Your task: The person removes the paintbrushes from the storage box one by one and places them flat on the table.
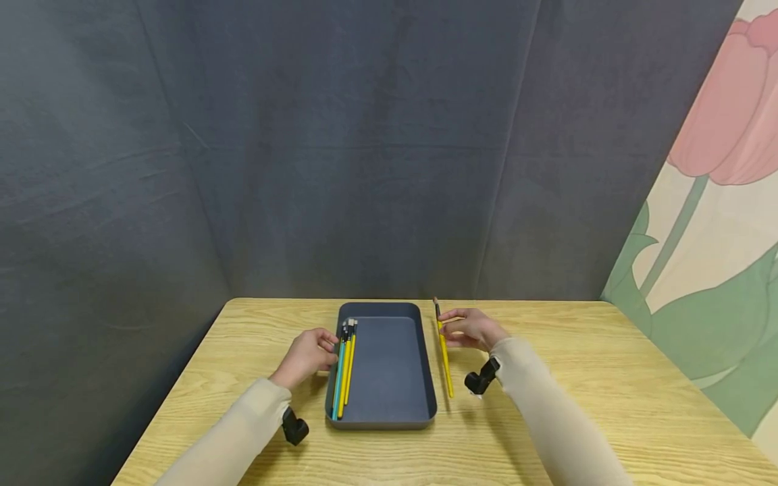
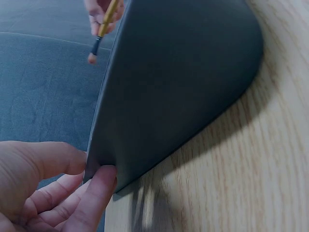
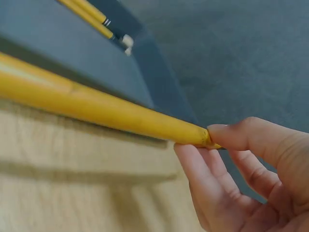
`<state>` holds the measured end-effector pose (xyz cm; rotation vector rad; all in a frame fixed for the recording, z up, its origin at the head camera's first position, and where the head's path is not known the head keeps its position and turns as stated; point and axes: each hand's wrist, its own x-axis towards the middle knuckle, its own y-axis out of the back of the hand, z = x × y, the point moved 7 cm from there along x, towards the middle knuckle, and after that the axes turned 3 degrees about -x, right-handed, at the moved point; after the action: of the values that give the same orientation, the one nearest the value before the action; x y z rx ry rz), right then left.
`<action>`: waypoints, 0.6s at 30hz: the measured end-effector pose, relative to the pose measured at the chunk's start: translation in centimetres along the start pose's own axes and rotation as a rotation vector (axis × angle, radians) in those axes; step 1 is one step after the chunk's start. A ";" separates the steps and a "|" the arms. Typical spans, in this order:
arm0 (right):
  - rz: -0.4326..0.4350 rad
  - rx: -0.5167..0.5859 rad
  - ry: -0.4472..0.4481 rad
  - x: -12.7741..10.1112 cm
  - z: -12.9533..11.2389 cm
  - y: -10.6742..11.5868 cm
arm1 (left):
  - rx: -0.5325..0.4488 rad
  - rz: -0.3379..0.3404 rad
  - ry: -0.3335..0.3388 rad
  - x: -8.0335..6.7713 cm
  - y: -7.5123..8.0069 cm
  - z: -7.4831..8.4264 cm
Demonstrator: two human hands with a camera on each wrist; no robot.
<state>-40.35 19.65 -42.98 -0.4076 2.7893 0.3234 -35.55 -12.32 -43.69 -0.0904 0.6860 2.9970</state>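
My left hand grips the left side of a dark grey tray; in the left wrist view, thumb and finger pinch the tray wall. Inside the tray, along its left side, lie a teal paintbrush and yellow paintbrushes, bristles toward the back. Just beyond the right rim, my right hand pinches a yellow paintbrush between thumb and fingers, near the dark ferrule. This brush points bristles-away, roughly parallel to the tray's side, above the table.
The wooden table holds the tray near its middle. Behind it hangs a dark grey cloth. At the right stands a wall panel painted with a pink tulip. Each wrist carries a small black camera.
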 end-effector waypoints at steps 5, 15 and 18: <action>-0.016 -0.039 -0.003 0.4 1.3 -0.3 | -0.002 0.005 -0.001 0.0 0.0 0.1; 0.017 -0.146 -0.052 1.1 2.4 -0.8 | -0.002 0.011 -0.010 0.0 0.0 0.2; 0.027 -0.155 -0.070 1.3 2.7 -1.0 | -0.001 0.010 -0.010 0.0 0.0 0.2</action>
<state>-40.51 19.15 -46.07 -0.3864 2.7128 0.5523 -35.52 -12.25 -43.51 -0.0716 0.6857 3.0050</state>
